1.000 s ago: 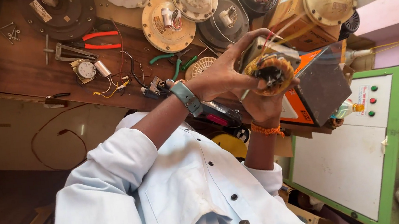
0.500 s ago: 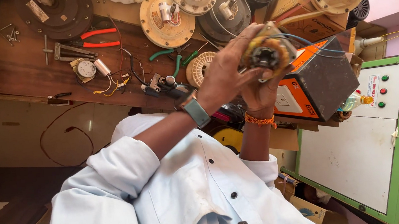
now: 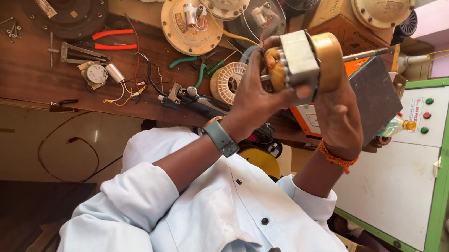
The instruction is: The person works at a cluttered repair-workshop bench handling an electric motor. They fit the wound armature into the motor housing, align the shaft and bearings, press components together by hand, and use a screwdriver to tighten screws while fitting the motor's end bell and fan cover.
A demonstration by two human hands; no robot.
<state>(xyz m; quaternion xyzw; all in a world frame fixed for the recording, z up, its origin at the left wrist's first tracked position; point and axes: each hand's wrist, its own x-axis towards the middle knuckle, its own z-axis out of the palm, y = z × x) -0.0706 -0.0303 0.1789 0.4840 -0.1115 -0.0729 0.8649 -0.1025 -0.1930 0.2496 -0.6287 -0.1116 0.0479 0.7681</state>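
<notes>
Both hands gripping small motor (image 3: 304,63) w/ shaft: left hand (image 3: 255,98) & right hand (image 3: 340,114), above workbench (image 3: 24,69).

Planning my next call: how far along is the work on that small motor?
Done: the motor is off the bench, with winding, steel core and brass-coloured cap together on its shaft. In hand: left hand and right hand both grip it, raised. Left: hard to judge; the pliers lie unused.
</notes>
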